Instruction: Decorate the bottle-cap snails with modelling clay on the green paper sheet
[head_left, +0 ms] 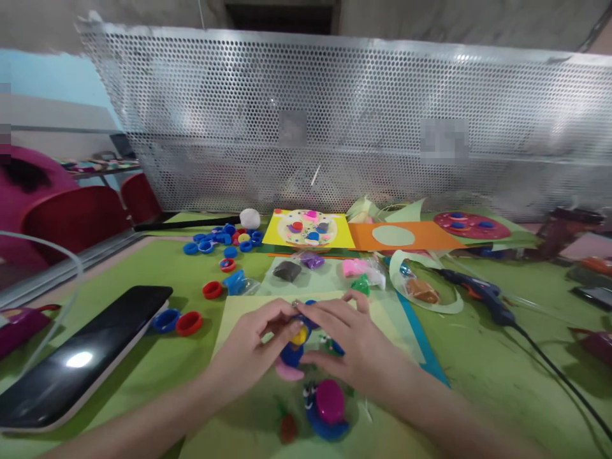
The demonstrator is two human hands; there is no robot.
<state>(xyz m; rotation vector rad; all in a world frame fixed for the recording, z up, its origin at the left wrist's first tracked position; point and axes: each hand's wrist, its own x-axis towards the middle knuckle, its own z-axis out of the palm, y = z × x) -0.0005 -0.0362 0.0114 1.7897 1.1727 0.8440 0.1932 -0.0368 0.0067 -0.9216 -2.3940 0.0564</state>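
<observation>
Near the middle of the table, my left hand [261, 341] pinches a small clay figure [295, 347] with blue and yellow parts and a pink piece at its bottom. From the other side, my right hand [351, 335] curves round the same figure, its fingertips at the top. Part of the figure is hidden by the fingers. Below my hands, a blue clay snail [329, 411] with a magenta cap and small eyes lies on the pale green sheet [229, 395]. A small orange and green clay piece [287, 426] is to its left.
A black phone [90, 350] lies at the left, beside a blue ring [167, 320] and a red ring [190, 323]. Bagged clay [287, 271] and a decorated plate [306, 229] are farther back. A glue gun [482, 296] with a cord is at the right. A perforated metal panel [335, 95] stands behind.
</observation>
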